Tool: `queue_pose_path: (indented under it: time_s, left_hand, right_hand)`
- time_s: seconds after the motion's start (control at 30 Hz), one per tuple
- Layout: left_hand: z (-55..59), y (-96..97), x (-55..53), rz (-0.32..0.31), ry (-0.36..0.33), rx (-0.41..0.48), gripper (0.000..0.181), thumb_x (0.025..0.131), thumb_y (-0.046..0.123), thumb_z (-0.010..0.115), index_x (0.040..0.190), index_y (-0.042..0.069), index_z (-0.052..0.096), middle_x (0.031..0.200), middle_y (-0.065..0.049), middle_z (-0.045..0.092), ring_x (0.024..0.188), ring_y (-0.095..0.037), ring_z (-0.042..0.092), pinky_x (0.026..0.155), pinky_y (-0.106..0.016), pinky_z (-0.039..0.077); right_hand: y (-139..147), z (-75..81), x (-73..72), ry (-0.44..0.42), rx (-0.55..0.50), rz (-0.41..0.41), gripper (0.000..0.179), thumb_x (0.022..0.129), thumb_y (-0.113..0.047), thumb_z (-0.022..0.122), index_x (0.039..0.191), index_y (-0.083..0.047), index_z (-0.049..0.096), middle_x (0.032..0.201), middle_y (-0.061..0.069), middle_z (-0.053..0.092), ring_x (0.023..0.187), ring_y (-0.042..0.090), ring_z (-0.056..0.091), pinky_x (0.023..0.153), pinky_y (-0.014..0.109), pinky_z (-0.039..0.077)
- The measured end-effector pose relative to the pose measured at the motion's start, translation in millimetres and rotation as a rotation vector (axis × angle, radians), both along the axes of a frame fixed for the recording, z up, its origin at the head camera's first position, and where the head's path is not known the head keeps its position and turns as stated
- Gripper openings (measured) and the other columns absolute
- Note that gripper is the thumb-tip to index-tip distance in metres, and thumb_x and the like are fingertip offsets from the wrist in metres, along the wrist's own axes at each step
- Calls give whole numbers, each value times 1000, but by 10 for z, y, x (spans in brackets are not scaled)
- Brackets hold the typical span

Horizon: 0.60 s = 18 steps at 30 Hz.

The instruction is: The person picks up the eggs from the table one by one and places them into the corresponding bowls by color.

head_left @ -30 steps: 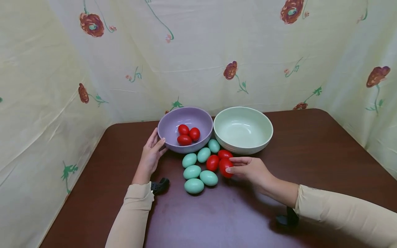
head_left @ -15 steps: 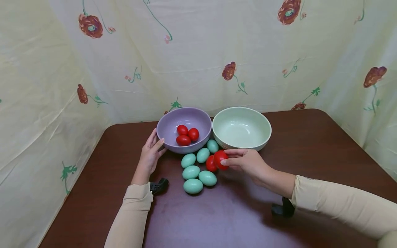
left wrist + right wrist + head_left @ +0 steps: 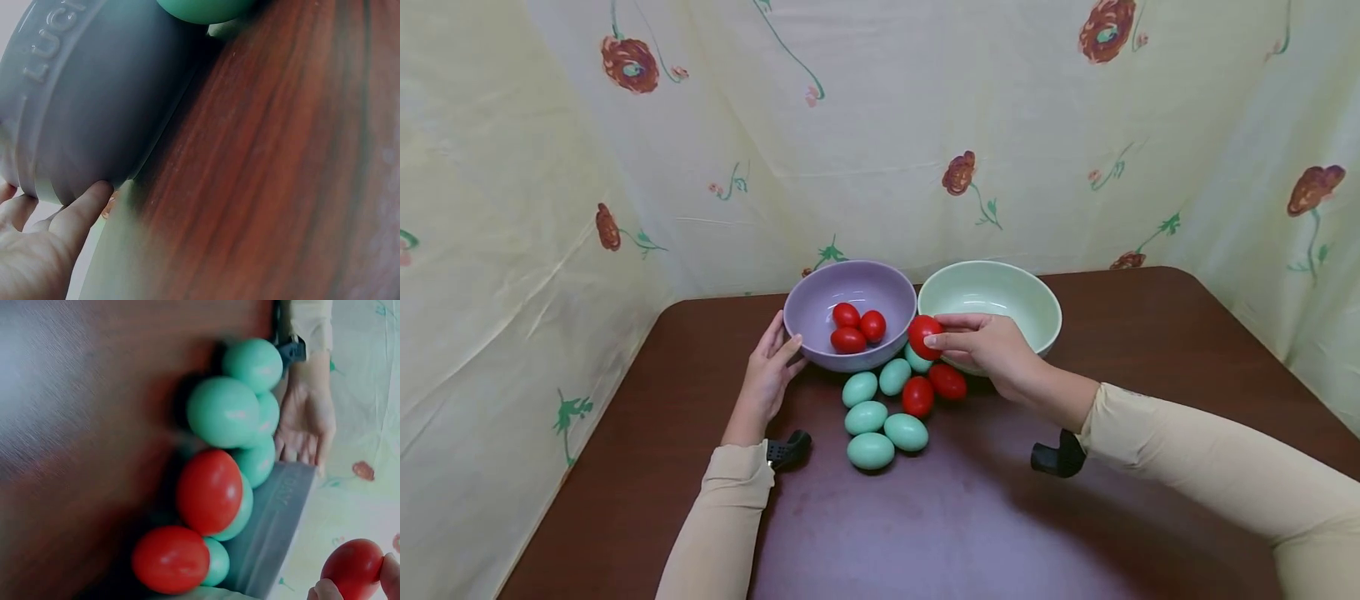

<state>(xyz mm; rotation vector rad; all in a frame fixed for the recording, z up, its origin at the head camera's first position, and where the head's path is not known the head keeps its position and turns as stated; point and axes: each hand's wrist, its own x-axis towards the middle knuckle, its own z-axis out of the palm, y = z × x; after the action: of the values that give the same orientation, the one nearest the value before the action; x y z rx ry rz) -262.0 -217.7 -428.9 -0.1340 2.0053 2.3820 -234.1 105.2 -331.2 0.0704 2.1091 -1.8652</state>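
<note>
My right hand [image 3: 996, 348] pinches a red egg [image 3: 924, 337] between thumb and fingers. The egg is raised in front of the gap between the purple bowl [image 3: 812, 337] and the pale green bowl [image 3: 1033, 312], hiding part of a green egg behind it. In the right wrist view the held red egg [image 3: 354, 570] shows at the lower right. My left hand [image 3: 766, 375] rests against the purple bowl's left side, fingers fairly straight and thumb near the rim. Inside that bowl lie three red eggs [image 3: 847, 340]. Nothing shows in the visible part of the green bowl.
Two red eggs [image 3: 917, 397] lie on the dark wooden table [image 3: 865, 533] before the bowls. Several green eggs [image 3: 870, 451] are clustered left of them. A floral cloth [image 3: 865, 192] hangs behind the table and at its sides.
My right hand has lifted the red egg from the group on the table and moved it up toward the bowls. The left hand stays at the purple bowl.
</note>
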Motion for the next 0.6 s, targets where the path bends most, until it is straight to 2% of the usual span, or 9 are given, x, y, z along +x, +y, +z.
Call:
queue_pose_path:
  time_s: [0.17, 0.3, 0.47, 0.6]
  left_hand:
    - [-9, -7, 3, -1, -13, 1, 69, 102, 21, 55, 160, 29, 18, 169, 6, 10, 152, -21, 29, 115, -46, 39]
    - [-22, -15, -8, 0, -2, 2, 69, 102, 22, 56, 160, 29, 19, 169, 7, 11, 151, -21, 30, 115, -46, 39]
    - [-14, -6, -23, 0, 6, 5, 69, 102, 21, 56, 160, 29, 20, 169, 6, 11, 151, -21, 30, 114, -47, 40]
    - [0, -2, -19, 1, 4, 3, 68, 102, 20, 55, 160, 29, 19, 169, 6, 11, 151, -21, 30, 114, -47, 40]
  right_hand:
    - [-122, 69, -120, 16, 28, 2, 48, 90, -23, 74, 135, -10, 63, 131, 13, 67, 108, 18, 71, 107, 40, 49]
    - [-226, 116, -230, -10, 25, -12, 48, 91, -23, 73, 136, -12, 62, 136, 12, 63, 120, 26, 65, 111, 39, 47]
    - [-361, 158, -381, -54, 27, -36, 48, 91, -25, 73, 137, -16, 61, 141, 8, 58, 124, 27, 62, 115, 38, 42]
    - [-507, 206, -504, -31, 15, -63, 48, 90, -22, 74, 136, -12, 62, 139, 10, 59, 125, 27, 62, 114, 40, 44]
